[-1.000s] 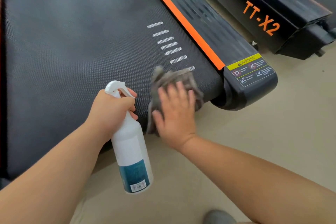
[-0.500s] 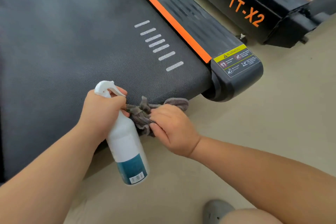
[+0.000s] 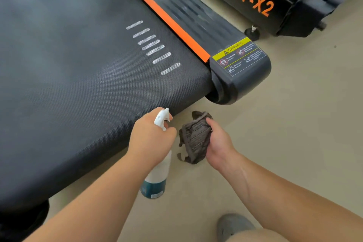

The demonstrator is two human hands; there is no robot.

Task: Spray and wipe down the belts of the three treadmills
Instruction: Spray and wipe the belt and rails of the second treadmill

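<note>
A black treadmill belt (image 3: 78,76) with white dashes fills the left and middle of the head view, its rear end toward me. My left hand (image 3: 151,139) grips a white spray bottle (image 3: 157,179) with a teal label, just off the belt's rear edge. My right hand (image 3: 218,143) holds a bunched grey-brown cloth (image 3: 194,139) over the floor, clear of the belt. A second treadmill (image 3: 275,0) marked TT-X2 stands at the upper right.
An orange stripe and black side rail (image 3: 188,17) run along the belt's right side, ending in a cap with a yellow warning label (image 3: 239,59). Beige floor (image 3: 294,114) lies to the right. My grey shoe (image 3: 233,226) shows at the bottom.
My right hand was wiping the belt's rear edge with the cloth spread flat, then bunched it up and lifted it off over the floor. My left hand and the bottle shifted right.
</note>
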